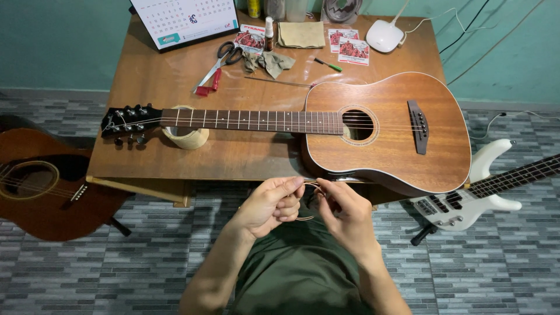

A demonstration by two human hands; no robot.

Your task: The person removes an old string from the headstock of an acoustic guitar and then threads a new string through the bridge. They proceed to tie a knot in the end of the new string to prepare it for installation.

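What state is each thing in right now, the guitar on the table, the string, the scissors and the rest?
acoustic guitar: lying flat, face up, neck resting on a tape roll.
coiled string: held between both hands, partly hidden.
left hand: fingers pinched on the coil.
right hand: fingers pinched on the coil.
scissors: lying open.
cloth: folded flat.
grey rag: crumpled.

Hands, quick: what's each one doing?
Left hand: shut on the coiled guitar string.
Right hand: shut on the same string.

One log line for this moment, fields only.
left hand: pinching coiled bronze guitar string | right hand: pinching same coil | brown acoustic guitar: flat on wooden table
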